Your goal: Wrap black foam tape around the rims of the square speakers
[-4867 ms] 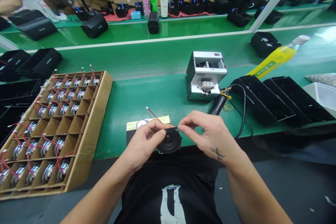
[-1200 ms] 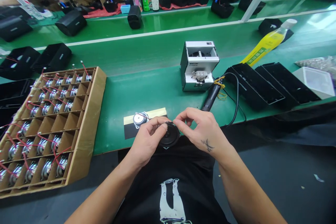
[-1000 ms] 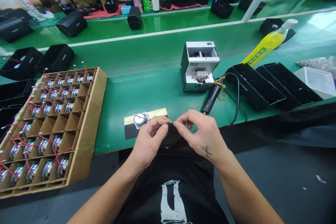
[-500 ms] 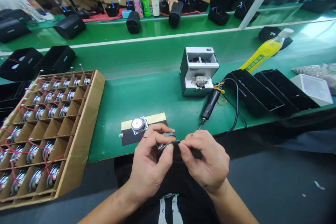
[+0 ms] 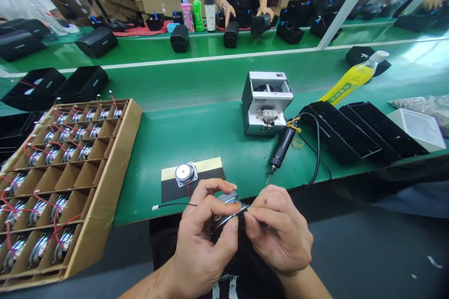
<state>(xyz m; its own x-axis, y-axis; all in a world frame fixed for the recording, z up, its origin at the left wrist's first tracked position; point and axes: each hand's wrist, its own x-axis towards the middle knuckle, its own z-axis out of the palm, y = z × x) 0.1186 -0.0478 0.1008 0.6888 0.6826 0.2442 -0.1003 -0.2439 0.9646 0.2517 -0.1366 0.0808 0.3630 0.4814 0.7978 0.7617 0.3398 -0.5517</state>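
My left hand (image 5: pixel 210 226) grips a small round speaker (image 5: pixel 228 198) with a metal frame, tilted on edge above the bench's front edge. A black wire with a white plug (image 5: pixel 155 208) sticks out to the left of that hand. Fingertips of my right hand (image 5: pixel 280 229) are pinched at the speaker's right edge; what they hold is too small to tell. Behind my left hand, a second speaker (image 5: pixel 185 174) lies magnet side up on a black mat (image 5: pixel 168 191) with a pale yellow strip.
A divided cardboard box (image 5: pixel 119 163) of speakers stands left. Centre right are a screw feeder (image 5: pixel 266 103) and an electric screwdriver (image 5: pixel 282 147). Black housings (image 5: pixel 343 131), a yellow bottle (image 5: pixel 354 79) and a white tray (image 5: pixel 417 126) lie right. Across the bench, a person handles black housings.
The speaker in my left hand is tilted more, and both hands sit slightly lower in view. Across the bench, the person's second hand now touches another housing.
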